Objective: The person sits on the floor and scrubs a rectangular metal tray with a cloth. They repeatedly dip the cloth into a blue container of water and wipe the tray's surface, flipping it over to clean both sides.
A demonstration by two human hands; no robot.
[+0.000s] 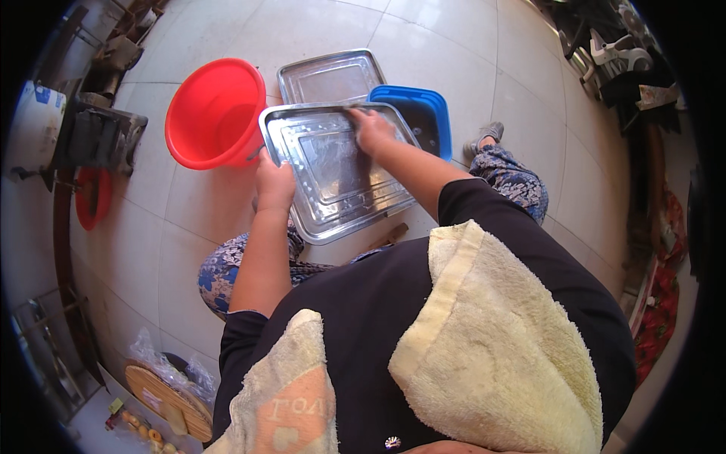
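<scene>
A rectangular metal tray (325, 170) is held tilted in front of my body, over my lap. My left hand (274, 184) is closed around its left edge, the thumb near the rim. My right hand (372, 133) reaches across to the tray's upper right part and touches its inner surface. Its fingers are blurred, and whether anything is under them cannot be made out. Just beyond the tray a blue rectangular tub (435, 102), dark inside, stands on the floor, partly covered by the tray. A second metal tray (325, 79) lies on the floor behind.
A red round tub (181, 125) stands left of the tray. The floor is pale tile (446, 38). A round wooden board (170, 397) and clear plastic bags (151, 352) lie at the lower left. Dark equipment (98, 136) lines the left wall. A pale towel (499, 340) hangs over my shoulders.
</scene>
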